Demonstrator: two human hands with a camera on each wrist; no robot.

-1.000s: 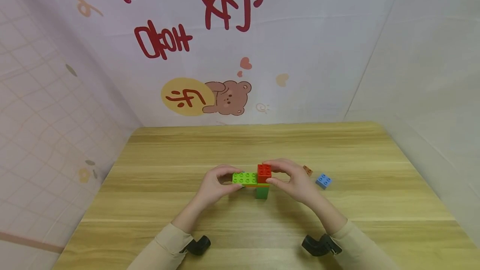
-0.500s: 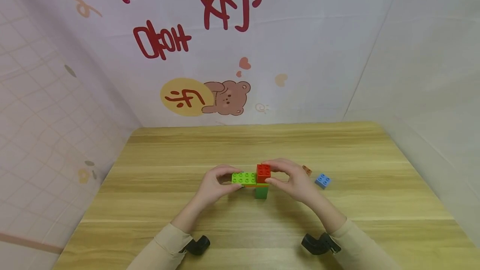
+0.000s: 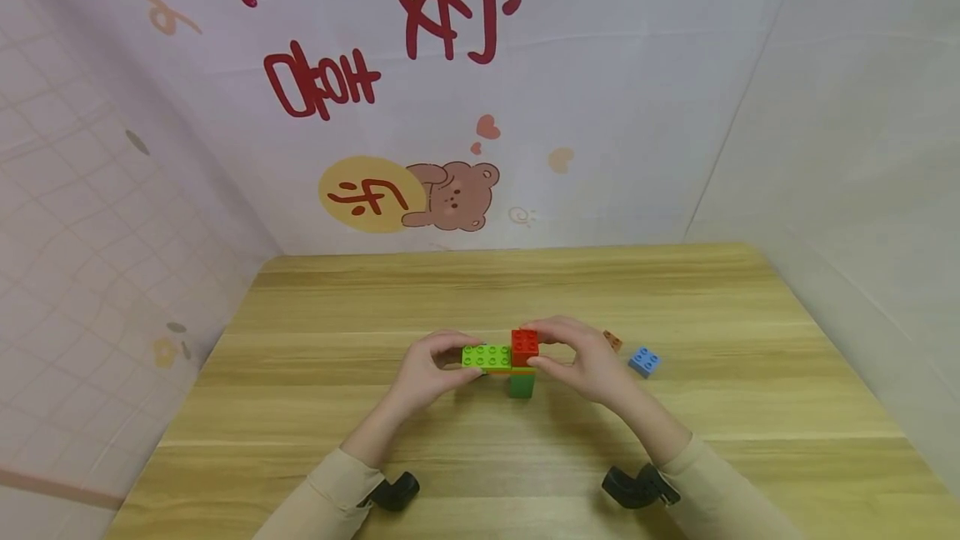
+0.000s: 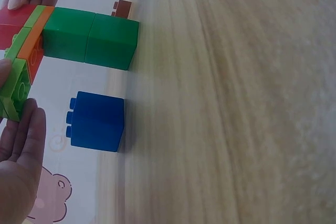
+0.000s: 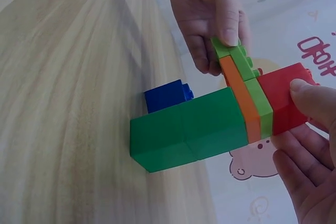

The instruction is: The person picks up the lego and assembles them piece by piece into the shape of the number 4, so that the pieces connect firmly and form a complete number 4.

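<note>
Two dark green blocks (image 5: 189,129) are stacked upright on the table, bearing a thin orange plate (image 5: 240,100). Light green pieces (image 3: 486,356) lie over the orange one and jut out to the left. On the stack's top sits a red block (image 3: 524,347), pinched between the thumb and fingers of my right hand (image 3: 581,361). My left hand (image 3: 424,372) pinches the overhanging light green end. A dark blue block (image 4: 97,121) stands on the table apart from the green tower; in the head view it is almost wholly hidden.
Right of the hands lie a light blue block (image 3: 645,362) and an orange-brown piece (image 3: 612,341), partly behind the right hand. The wooden table (image 3: 360,290) ends at a printed white cloth (image 3: 622,90) at the back. Black wrist mounts (image 3: 640,487) project inward from the sleeves.
</note>
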